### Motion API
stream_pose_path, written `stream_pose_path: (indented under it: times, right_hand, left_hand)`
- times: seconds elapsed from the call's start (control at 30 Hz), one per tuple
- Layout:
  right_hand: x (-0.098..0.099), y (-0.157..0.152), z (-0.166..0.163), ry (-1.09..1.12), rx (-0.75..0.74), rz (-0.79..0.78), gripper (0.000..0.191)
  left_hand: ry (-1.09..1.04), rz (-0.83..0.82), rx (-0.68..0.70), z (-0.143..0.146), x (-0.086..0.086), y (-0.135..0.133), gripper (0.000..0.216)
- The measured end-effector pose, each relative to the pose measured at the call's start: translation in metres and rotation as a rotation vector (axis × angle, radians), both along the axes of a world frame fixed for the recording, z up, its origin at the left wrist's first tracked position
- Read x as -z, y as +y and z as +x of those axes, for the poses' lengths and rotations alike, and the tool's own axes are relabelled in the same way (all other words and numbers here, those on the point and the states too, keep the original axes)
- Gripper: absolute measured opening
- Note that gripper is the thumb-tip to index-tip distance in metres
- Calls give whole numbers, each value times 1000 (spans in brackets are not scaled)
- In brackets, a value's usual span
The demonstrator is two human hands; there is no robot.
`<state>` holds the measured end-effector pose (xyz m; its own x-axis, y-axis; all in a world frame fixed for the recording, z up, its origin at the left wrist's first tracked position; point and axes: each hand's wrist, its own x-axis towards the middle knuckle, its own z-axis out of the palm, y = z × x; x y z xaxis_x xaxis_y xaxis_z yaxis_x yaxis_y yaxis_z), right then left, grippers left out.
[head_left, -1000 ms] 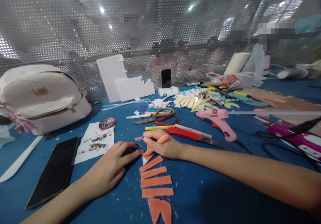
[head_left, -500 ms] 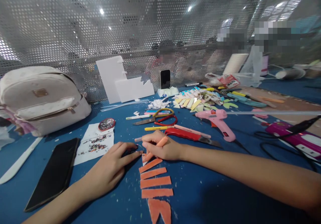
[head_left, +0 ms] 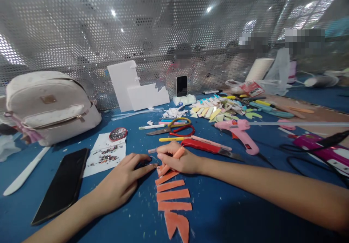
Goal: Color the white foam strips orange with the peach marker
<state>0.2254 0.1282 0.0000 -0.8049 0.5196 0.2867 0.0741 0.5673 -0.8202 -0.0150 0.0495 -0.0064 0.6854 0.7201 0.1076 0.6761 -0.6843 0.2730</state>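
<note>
My right hand (head_left: 181, 160) is closed around an orange marker (head_left: 177, 154), which slants down toward a small orange-coloured piece (head_left: 159, 170) at the top of a row. Resting on the table, my left hand (head_left: 124, 179) has its fingers stretched and apart, with the index fingertip at that piece's left edge. Several flat orange strips (head_left: 173, 194) lie one below another under my right hand. At the near end of the row is an orange fish-tail-shaped piece (head_left: 177, 224). The right hand partly covers the upper pieces.
Ahead lie scissors (head_left: 174, 128), a red-handled cutter (head_left: 201, 146), and a pink glue gun (head_left: 241, 130). To the left are a black phone (head_left: 61, 186), a paper with sequins (head_left: 105, 156), and a white backpack (head_left: 51, 108). Cut scraps (head_left: 215, 106) are heaped behind.
My view has shifted slightly, so most things appear a little farther right. Both hands keep nearly the same pose, with the marker still in the right one.
</note>
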Motion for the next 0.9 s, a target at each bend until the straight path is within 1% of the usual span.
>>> stream_pose_path:
  times: [0.17,0.33,0.53,0.63,0.73,0.9]
  right_hand:
    - [3,2,1,5,59,7,38]
    - [4,2,1,1,42,2,35]
    - [1,1,0,14,140,53,40]
    - [0,1,0,6,168,84,39]
    - [1,1,0,-7,153,105,37]
    - [3,1,1,-6,59,120,35]
  left_hand:
    - [-6,15,-6,1,-2,-1,73]
    - [-18,11,-16,2,0,-1,77]
    - [-38,28,-62,0,2,-2,69]
    - [-47,46,-74,0,3,-2,66]
    - [-58,69,-82,0,3,-2,64]
    - [-82,111,-87,0,4,-1,59]
